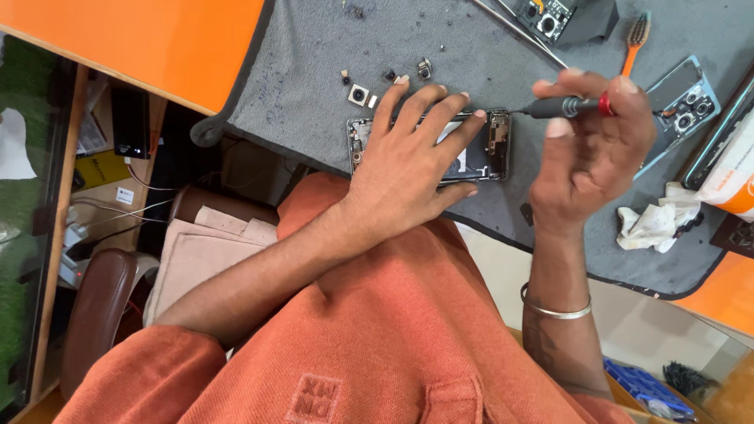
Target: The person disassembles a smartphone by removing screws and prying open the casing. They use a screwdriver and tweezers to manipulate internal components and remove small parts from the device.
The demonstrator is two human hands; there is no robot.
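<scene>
An opened phone (493, 149), back cover off and its insides showing, lies flat just above the middle of the frame on a grey mat (314, 86). The left hand (408, 169) lies spread over it, fingers flat and pressing it down, gripping nothing; only the phone's right end and a strip at its left end show. The right hand (593, 149) is closed around a small screwdriver (561, 106) with a dark shaft and red cap, held nearly level, its tip touching the phone's upper right corner.

The phone sits near the mat's lower edge, with little mat between it and the person's orange shirt. Just above the left fingertips lie loose small parts (359, 95), among them a square camera module. Bare mat lies open above those.

To the right, a pale blue phone back (682, 106) lies tilted, a crumpled white cloth (656, 224) below it. An orange-handled brush (633, 43) and a dark device (565, 20) sit at the upper right. The orange bench (133, 39) shows at the upper left.
</scene>
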